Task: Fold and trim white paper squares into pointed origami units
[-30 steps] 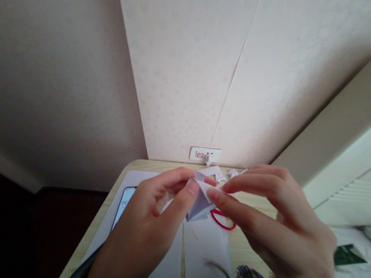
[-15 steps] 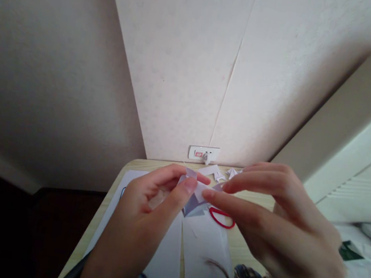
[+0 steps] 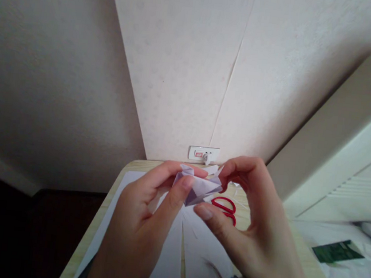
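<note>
Both my hands hold a small folded piece of white paper (image 3: 200, 189) above a light wooden table (image 3: 308, 264). My left hand (image 3: 142, 227) pinches its left end between thumb and forefinger. My right hand (image 3: 251, 231) grips its right corner with forefinger on top and thumb underneath. The paper is creased into several angled flaps. Red-handled scissors (image 3: 226, 205) lie on the table just beyond my right thumb.
White sheets (image 3: 200, 243) cover the table under my hands. Small paper scraps (image 3: 211, 169) lie near the wall below a white socket (image 3: 204, 153). A dark green card (image 3: 336, 251) lies on the pale surface at right. The table's left edge drops to a dark floor.
My right hand has turned, curling its fingers over the paper's right corner with the thumb below. The paper has rotated and lifted slightly. More of the scissors' handles show.
</note>
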{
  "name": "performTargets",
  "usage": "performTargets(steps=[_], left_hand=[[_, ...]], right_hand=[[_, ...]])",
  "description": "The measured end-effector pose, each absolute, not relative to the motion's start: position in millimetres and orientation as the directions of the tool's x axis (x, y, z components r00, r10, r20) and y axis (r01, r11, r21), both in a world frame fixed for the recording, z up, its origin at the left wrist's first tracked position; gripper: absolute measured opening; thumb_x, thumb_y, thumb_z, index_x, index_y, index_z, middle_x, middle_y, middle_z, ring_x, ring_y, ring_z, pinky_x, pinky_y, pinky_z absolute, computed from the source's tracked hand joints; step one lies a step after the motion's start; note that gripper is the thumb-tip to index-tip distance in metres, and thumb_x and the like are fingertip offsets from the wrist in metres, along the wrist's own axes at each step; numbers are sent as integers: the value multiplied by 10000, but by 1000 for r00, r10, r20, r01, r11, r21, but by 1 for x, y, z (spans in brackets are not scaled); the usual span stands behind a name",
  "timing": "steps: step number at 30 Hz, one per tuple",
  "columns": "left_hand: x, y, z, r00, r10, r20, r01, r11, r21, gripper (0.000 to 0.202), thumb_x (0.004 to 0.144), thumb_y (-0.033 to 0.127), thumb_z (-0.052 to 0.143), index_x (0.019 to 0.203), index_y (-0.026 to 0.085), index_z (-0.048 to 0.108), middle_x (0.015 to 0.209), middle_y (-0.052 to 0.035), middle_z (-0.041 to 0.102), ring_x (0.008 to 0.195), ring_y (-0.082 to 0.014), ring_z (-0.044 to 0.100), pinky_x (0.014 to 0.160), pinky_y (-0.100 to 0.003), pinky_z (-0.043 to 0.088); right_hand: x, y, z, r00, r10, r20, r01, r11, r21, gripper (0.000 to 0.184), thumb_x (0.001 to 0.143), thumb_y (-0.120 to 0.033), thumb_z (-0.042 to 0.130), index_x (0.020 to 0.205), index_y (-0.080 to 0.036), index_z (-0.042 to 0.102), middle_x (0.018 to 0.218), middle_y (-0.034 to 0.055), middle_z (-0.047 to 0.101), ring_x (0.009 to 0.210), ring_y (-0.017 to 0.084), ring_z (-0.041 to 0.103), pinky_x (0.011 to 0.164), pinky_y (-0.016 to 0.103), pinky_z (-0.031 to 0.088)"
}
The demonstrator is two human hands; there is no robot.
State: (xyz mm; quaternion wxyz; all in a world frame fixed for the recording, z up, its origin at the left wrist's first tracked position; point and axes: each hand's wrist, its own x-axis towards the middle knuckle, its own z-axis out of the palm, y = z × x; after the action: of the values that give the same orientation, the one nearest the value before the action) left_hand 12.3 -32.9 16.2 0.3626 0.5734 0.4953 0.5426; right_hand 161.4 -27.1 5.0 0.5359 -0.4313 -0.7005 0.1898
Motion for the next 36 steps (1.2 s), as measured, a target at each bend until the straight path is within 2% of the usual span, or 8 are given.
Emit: performTargets(steps=[3, 9, 14, 21, 26, 29, 32, 36], left_hand=[[15, -32, 15, -93, 960, 263, 153, -247, 957, 179, 917, 370, 633, 849, 298, 782, 822, 50, 784, 636, -129, 669, 744, -225, 556], [16, -32, 15, -131, 957, 257, 193, -229, 954, 189, 908, 374, 634, 802, 283, 762, 712, 51, 744, 568, -138, 655, 758, -259, 560], [18, -33, 15, -148, 950, 275, 234, -237, 943, 215, 914, 395, 615, 802, 285, 763, 697, 55, 748, 527, -136, 604, 785, -276, 556], [19, -35, 15, -106, 934, 342, 347, -288, 893, 221, 923, 378, 590, 825, 281, 762, 834, 40, 781, 697, -172, 661, 697, -241, 534], [24, -35, 19, -141, 953, 267, 274, -222, 936, 213, 911, 392, 620, 798, 277, 760, 766, 40, 770, 573, -149, 615, 709, -253, 544], [25, -34, 19, -140, 950, 280, 270, -235, 934, 206, 912, 357, 615, 780, 286, 758, 768, 46, 767, 620, -159, 639, 748, -258, 548], [23, -33, 18, -111, 955, 276, 293, -234, 927, 202, 916, 356, 612, 811, 295, 773, 760, 45, 765, 645, -166, 654, 772, -267, 543], [19, -33, 17, -76, 962, 263, 325, -226, 918, 202, 931, 379, 603, 920, 318, 795, 883, 40, 798, 739, -174, 688, 745, -251, 523]], right_hand=[[158, -26, 4, -35, 809, 586, 439, 540, -718, 257, 859, -327, 712, 976, -269, 490, 886, -53, 568, 808, 106, 556, 689, 229, 478], [163, -30, 8, -97, 838, 537, 401, 526, -750, 205, 831, -149, 612, 969, -268, 517, 864, -69, 575, 802, 84, 562, 704, 198, 474], [168, -31, 11, -121, 857, 501, 375, 507, -776, 184, 851, -100, 547, 961, -247, 551, 892, -52, 612, 836, 102, 583, 734, 240, 468], [166, -27, 13, -68, 843, 534, 339, 523, -782, 120, 913, -134, 560, 834, -224, 575, 792, -46, 581, 766, 115, 569, 725, 282, 452], [171, -27, 13, -85, 822, 563, 312, 558, -769, 95, 931, -184, 601, 848, -228, 616, 781, -46, 593, 750, 113, 568, 696, 277, 444], [173, -27, 14, -105, 827, 552, 301, 556, -775, 71, 922, -216, 642, 855, -235, 634, 792, -52, 612, 749, 108, 570, 690, 265, 443], [172, -24, 14, -87, 832, 548, 287, 548, -786, 112, 893, -206, 686, 803, -231, 626, 766, -59, 613, 736, 102, 568, 663, 247, 436], [172, -20, 13, -86, 849, 522, 296, 522, -800, 196, 877, -192, 712, 718, -217, 599, 692, -61, 597, 686, 101, 562, 644, 243, 433]])
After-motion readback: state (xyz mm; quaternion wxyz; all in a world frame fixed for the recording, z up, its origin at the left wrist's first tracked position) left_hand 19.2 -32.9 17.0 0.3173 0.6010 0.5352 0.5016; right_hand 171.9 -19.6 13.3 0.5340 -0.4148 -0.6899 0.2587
